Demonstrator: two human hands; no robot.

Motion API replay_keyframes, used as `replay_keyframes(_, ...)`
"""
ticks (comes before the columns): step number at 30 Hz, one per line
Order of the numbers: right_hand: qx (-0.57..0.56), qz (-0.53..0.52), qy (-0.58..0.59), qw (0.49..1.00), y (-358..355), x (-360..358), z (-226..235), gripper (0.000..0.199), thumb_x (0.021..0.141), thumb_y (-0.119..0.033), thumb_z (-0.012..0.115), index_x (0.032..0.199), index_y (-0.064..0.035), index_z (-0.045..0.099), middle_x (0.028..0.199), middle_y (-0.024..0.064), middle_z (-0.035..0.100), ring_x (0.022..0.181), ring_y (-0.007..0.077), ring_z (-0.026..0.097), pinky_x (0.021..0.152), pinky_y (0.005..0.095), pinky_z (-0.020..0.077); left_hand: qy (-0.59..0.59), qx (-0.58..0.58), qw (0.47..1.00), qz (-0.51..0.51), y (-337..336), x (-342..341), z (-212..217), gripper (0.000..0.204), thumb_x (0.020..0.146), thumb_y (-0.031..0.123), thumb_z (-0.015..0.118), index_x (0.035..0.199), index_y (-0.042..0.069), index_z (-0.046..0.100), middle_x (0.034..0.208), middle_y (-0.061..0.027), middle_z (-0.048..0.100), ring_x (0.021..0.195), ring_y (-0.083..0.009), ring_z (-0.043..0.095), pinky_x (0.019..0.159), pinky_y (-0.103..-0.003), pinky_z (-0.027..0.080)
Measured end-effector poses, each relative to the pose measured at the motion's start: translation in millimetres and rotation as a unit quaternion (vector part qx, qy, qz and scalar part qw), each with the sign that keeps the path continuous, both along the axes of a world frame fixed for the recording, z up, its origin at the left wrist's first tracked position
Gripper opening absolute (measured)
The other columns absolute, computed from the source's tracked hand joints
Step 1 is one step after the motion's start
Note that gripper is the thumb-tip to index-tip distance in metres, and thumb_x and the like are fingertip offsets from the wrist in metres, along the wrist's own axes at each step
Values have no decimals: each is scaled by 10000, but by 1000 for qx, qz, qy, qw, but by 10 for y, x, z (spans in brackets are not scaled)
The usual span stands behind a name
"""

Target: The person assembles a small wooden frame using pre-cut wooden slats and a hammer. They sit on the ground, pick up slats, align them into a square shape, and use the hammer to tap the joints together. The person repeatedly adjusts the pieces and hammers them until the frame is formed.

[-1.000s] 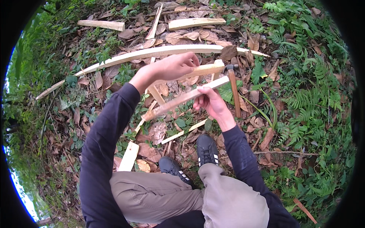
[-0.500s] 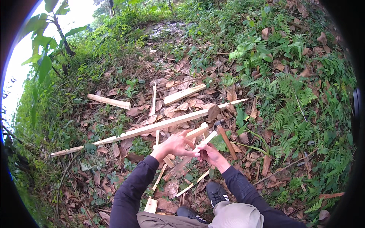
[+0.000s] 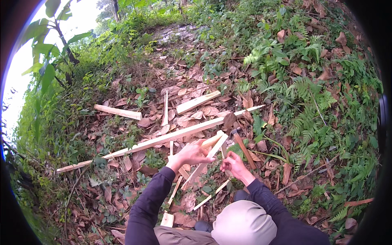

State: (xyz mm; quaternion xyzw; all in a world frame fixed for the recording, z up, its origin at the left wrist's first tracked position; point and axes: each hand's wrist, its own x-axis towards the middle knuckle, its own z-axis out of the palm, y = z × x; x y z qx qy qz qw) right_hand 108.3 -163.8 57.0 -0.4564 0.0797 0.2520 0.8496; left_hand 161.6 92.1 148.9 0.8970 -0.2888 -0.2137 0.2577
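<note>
My left hand (image 3: 192, 156) is closed on a pale flat wooden strip (image 3: 218, 145), its thumb lying along the face. The strip slants from the upper right down to the lower left. Behind its upper end is a thicker yellowish piece of wood (image 3: 210, 141), close to my left fingers. My right hand (image 3: 234, 165) is just right of the strip and apart from it, fingertips pinched together; whatever is between them is too small to make out. Beside it a hammer (image 3: 244, 151) with a dark head and brown wooden handle slants over the leaves.
A long pointed wooden pole (image 3: 175, 134) crosses the ground beyond my hands. Farther off lie split pieces of wood (image 3: 198, 102), with another at the left (image 3: 117, 112). Thin sticks (image 3: 211, 195) and a wood block (image 3: 167, 219) lie near my feet. Ferns (image 3: 306, 98) grow at the right.
My right hand has let go of the strip and moved right and slightly down. The strip's top has tilted left in my left hand. My light-coloured knee has come up higher in view.
</note>
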Motion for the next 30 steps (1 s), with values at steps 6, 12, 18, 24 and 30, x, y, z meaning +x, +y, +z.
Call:
replay_keyframes(6,-51,-109,-48,992,198,-66,129,221,980,-54,585,1179,41,601,901,134,700,754,223,715,656,328,604,-63,2,998,28,25,-12,-97,598,804,720,633,990,175,795,1430,-220,452,1282,-393,488,1046,-482,396)
replay_keyframes(12,32,-149,25,988,653,77,163,366,1030,-308,551,1144,29,637,1020,109,696,882,192,688,778,312,592,-53,14,998,34,-21,-100,-89,620,790,718,652,964,138,784,1365,-237,491,1234,-400,530,1000,-477,432)
replay_keyframes(18,-115,-109,-83,984,557,4,142,381,1005,-366,595,1122,-6,643,983,73,687,839,140,684,669,321,612,-107,-57,990,70,-107,-216,84,600,805,664,678,880,69,686,1353,-230,498,1139,-413,594,925,-473,500)
replay_keyframes(24,-149,-12,-51,987,13,-48,355,359,975,-335,646,964,20,696,719,89,689,481,143,629,423,263,502,-129,-41,975,177,-116,-171,-46,523,911,477,617,1105,27,434,968,-242,634,847,-445,640,743,-504,499)
replay_keyframes(30,-223,-19,-37,974,-249,112,395,399,946,-379,677,854,9,705,625,68,654,417,117,582,359,253,440,-78,-2,978,193,-464,157,-94,431,989,417,511,1092,1,474,897,-239,645,879,-441,630,753,-517,475)
